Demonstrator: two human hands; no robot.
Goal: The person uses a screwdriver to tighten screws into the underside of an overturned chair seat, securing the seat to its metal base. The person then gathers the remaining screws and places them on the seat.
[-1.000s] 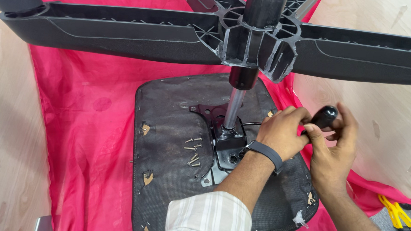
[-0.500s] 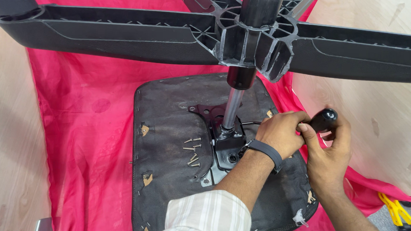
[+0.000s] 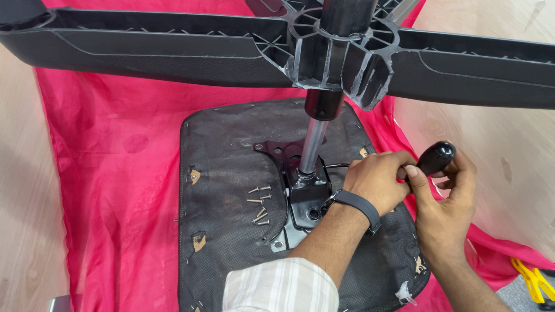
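An office chair lies upside down: its black seat underside rests on a pink cloth, and the black star base stands above on the silver gas column. My left hand, with a dark wristband, grips the stem of a black lever knob to the right of the metal mechanism plate. My right hand wraps around the same knob from the right. Several loose screws lie on the seat left of the plate.
The pink cloth covers a light wooden floor. A yellow-handled tool lies at the lower right edge. The wide base arms overhang the top of the view.
Both hands have stayed on the lever knob with only a small shift of the fingers. The chair has not moved.
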